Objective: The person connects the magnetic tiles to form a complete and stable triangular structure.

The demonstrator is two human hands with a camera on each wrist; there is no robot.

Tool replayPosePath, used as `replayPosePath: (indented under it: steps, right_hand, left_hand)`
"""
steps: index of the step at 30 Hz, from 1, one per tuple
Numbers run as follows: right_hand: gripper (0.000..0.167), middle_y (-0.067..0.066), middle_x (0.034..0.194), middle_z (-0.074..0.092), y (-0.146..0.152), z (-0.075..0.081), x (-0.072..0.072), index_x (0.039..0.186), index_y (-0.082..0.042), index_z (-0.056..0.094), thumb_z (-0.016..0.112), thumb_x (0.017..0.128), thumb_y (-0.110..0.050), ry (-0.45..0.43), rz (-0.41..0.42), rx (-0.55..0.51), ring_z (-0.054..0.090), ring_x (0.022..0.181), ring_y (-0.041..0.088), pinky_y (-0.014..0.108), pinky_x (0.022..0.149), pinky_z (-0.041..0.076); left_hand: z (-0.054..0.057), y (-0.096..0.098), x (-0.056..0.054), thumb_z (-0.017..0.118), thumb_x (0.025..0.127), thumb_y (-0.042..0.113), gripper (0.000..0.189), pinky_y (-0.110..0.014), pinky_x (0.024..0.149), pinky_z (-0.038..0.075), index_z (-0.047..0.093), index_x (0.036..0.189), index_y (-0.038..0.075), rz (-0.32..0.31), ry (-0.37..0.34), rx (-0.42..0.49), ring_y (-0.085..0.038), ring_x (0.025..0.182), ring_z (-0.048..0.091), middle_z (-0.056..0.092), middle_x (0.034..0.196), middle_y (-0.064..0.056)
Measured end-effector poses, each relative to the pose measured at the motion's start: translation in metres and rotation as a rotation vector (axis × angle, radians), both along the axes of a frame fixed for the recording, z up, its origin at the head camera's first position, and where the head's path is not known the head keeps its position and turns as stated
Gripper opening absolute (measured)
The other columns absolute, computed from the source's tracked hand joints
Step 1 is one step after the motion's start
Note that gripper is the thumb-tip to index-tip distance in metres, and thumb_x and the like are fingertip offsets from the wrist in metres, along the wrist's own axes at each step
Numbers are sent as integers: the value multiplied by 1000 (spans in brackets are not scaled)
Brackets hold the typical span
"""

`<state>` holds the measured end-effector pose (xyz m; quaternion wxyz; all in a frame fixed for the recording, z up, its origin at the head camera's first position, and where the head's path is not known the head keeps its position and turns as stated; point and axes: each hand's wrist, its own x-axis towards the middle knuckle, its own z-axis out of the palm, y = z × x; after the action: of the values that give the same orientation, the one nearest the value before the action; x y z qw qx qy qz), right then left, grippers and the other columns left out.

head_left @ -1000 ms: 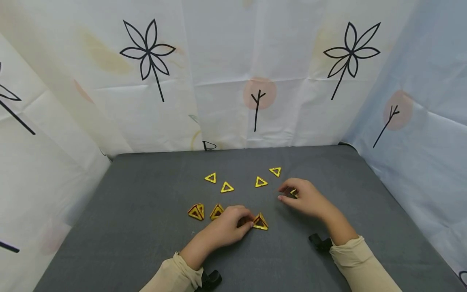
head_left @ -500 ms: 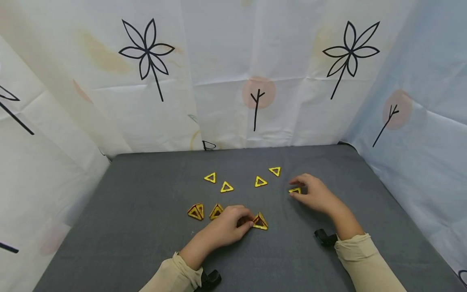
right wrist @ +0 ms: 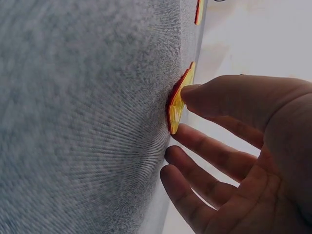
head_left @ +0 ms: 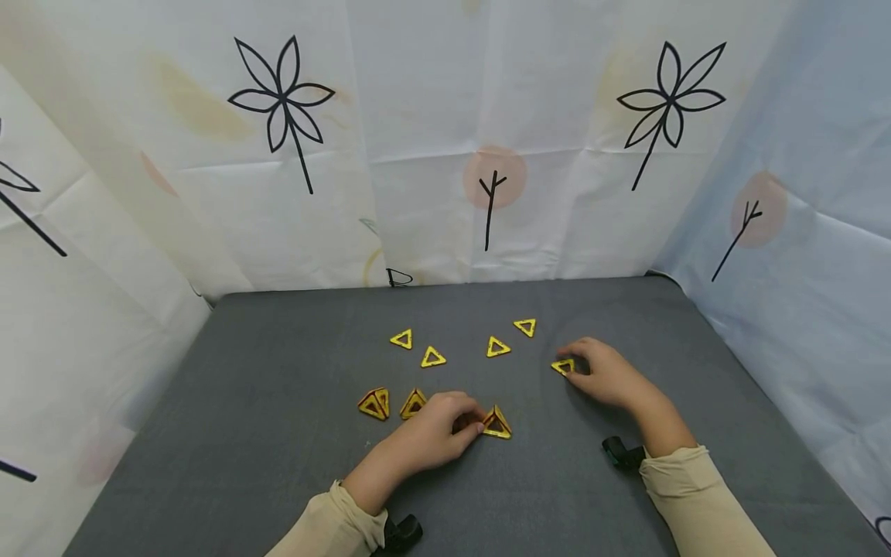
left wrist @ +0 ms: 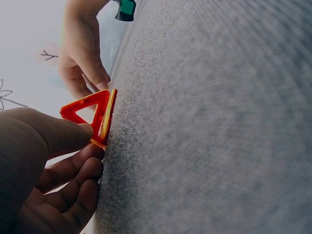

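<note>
My left hand [head_left: 430, 435] holds a small pyramid of triangular magnetic tiles [head_left: 497, 433] at its left side, on the grey table. In the left wrist view the thumb lies against a red triangular face [left wrist: 101, 112], fingertips curled under its lower corner. Over to the right, my right hand [head_left: 600, 373] has thumb and index finger on a single yellow triangular tile [head_left: 558, 365], which lies low over the cloth. The right wrist view shows the thumb on this tile's yellow face [right wrist: 178, 109] and the index fingertip at its lower edge; the other fingers are spread loosely.
Two folded tile shapes sit left of my left hand, one at the far left [head_left: 369, 407] and one [head_left: 407, 410] partly behind the hand. Flat yellow triangles [head_left: 432, 362] lie farther back, two left and two right [head_left: 493, 352]. Printed white cloth [head_left: 431, 216] encloses the grey table [head_left: 278, 371].
My right hand has moved right with its tile, which was tilted and mostly hidden by the fingers and now lies flatter at the table. The left hand stays where it was on the pyramid.
</note>
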<state>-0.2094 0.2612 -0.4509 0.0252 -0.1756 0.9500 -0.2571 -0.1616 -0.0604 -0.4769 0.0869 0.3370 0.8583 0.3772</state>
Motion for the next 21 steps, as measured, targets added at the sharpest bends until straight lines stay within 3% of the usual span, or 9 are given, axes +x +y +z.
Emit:
replayPosePath:
  steps: [12,21]
  right_hand:
    - [25,19,117,70,0,1,0,119,2,75,76,93,-1,-9,-3,5,66,110,38,59,96,53]
    - [22,13,103,63,0,1,-3,112,-1,77,82,91,-5,-32,-31,2,58,85,19,38,75,49]
  left_hand:
    - [0,0,0,69,104,12,10,-21,75,54,78,108,12,-8,11,6,1,81,60,72,97,4]
    - [-1,-1,0,70,104,13,10,-22,76,55,78,109,13,-7,0,7,1,82,61,72,98,4]
